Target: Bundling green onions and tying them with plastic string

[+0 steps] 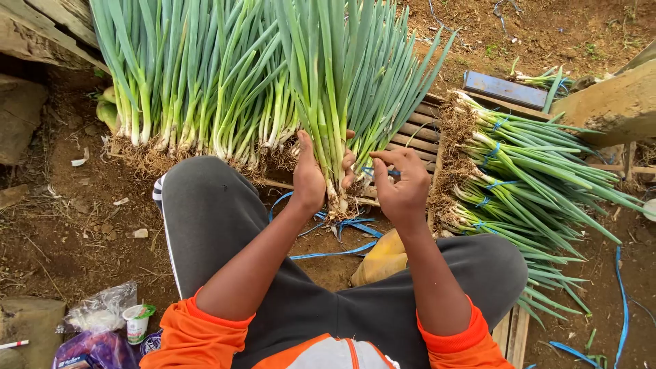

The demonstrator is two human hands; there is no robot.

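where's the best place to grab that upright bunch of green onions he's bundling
Probably low on the pale stalks of the bunch of green onions, just above the roots, coming from the side as the left hand does: there the stalks pack tight, while the leaves fan loose.
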